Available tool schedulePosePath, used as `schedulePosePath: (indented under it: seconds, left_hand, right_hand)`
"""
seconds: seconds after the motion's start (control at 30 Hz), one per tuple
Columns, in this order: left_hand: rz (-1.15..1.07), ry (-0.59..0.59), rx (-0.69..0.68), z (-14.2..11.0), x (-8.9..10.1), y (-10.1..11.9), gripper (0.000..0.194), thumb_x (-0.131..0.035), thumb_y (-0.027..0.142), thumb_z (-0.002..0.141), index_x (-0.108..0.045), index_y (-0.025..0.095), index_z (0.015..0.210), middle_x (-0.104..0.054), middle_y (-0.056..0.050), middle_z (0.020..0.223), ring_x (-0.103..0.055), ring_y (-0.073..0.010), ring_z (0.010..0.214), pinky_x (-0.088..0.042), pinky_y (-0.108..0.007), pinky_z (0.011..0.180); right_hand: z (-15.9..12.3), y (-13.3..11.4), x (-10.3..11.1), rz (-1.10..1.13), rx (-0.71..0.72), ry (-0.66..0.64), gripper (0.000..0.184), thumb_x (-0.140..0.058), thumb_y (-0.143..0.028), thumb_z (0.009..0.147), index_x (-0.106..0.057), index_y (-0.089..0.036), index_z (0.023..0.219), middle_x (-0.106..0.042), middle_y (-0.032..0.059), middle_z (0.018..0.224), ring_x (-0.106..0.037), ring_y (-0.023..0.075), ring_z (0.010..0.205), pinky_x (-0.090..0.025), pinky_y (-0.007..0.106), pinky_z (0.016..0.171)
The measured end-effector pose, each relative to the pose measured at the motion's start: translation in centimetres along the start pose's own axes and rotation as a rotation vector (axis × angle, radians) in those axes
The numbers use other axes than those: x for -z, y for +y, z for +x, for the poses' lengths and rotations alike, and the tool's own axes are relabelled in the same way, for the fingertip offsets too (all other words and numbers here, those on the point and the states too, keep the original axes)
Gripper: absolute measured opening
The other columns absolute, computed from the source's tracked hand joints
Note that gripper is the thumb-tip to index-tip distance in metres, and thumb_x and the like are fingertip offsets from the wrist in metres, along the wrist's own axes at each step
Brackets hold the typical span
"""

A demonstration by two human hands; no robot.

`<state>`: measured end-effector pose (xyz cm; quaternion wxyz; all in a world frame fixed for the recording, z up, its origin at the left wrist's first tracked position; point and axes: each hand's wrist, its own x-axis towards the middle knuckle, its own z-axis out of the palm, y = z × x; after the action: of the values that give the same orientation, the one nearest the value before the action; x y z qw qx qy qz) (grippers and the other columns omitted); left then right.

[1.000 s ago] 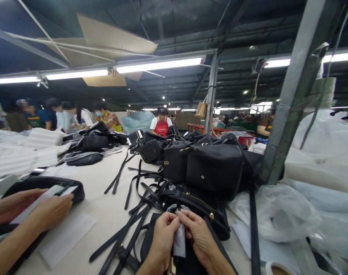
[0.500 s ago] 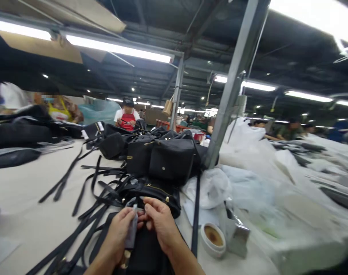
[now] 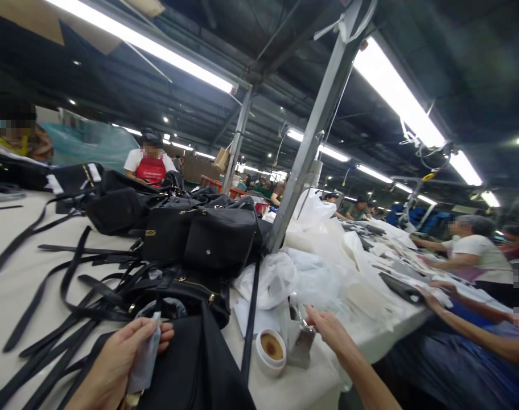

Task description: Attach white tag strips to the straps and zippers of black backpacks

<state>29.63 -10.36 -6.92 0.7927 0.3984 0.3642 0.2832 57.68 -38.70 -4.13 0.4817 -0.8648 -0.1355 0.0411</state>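
Observation:
My left hand (image 3: 134,347) pinches a clear plastic sleeve (image 3: 143,356) with a pale, tag-like piece inside. It hangs over a black bag (image 3: 185,359) in front of me. Off to the right, my right hand (image 3: 328,330) has its fingertips bent over a shiny metal tool (image 3: 301,312), whose kind I cannot make out. That tool lies on a grey metal block (image 3: 301,344). Close by stands a round white tub (image 3: 270,353) with a brown substance inside. Gold-coloured metal parts show under my left hand, partly hidden.
Black bags (image 3: 221,233) are piled ahead, their long straps (image 3: 67,285) spread over the table (image 3: 12,245). A slanting metal post (image 3: 304,148) rises beside crumpled plastic bags (image 3: 272,279). A co-worker in a red apron (image 3: 152,168) sits beyond; other people work at the right.
My right hand has left the plastic sleeve and moved right to the metal tool. My left hand still holds the sleeve. The view has turned right.

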Motion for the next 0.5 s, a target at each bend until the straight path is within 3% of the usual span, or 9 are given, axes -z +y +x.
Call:
schedulePosePath:
  seconds: [0.13, 0.23, 0.33, 0.5]
  left_hand:
    - [-0.029, -0.022, 0.007, 0.4, 0.6, -0.3, 0.014, -0.057, 0.005, 0.089, -0.066, 0.005, 0.078, -0.077, -0.013, 0.080, -0.074, -0.0172, 0.069, -0.060, -0.021, 0.064]
    - [-0.022, -0.019, -0.013, 0.0, 0.5, -0.3, 0.014, -0.056, 0.004, 0.089, -0.065, 0.006, 0.078, -0.077, -0.013, 0.078, -0.073, -0.0157, 0.067, -0.059, -0.018, 0.063]
    - [-0.003, -0.003, -0.030, -0.5, -0.1, 0.0, 0.014, -0.056, 0.002, 0.089, -0.064, 0.007, 0.078, -0.076, -0.012, 0.076, -0.072, -0.0147, 0.065, -0.059, -0.018, 0.061]
    - [0.029, 0.043, -0.061, -0.8, -0.5, 0.0, 0.013, -0.056, 0.002, 0.088, -0.062, 0.008, 0.078, -0.075, -0.010, 0.070, -0.070, -0.0145, 0.058, -0.058, -0.020, 0.057]
  right_hand:
    - [-0.8, -0.2, -1.2, 0.030, -0.090, -0.085, 0.028, -0.057, -0.045, 0.066, -0.065, -0.019, 0.059, -0.065, 0.0046, 0.069, -0.056, 0.0211, 0.071, -0.040, 0.032, 0.064]
    - [-1.2, -1.1, -0.4, 0.029, -0.076, -0.097, 0.019, -0.057, -0.038, 0.058, -0.060, -0.020, 0.055, -0.057, 0.0017, 0.063, -0.051, 0.0192, 0.069, -0.038, 0.031, 0.064]
    - [-2.2, -1.5, 0.8, 0.011, -0.006, -0.072, 0.021, -0.054, -0.041, 0.060, -0.059, -0.021, 0.057, -0.055, 0.0011, 0.065, -0.048, 0.0196, 0.074, -0.036, 0.030, 0.068]
    - [-5.3, 2.3, -0.2, -0.106, 0.004, -0.143, 0.022, -0.051, -0.041, 0.052, -0.053, -0.021, 0.044, -0.045, -0.0001, 0.051, -0.043, 0.0188, 0.061, -0.031, 0.031, 0.060]
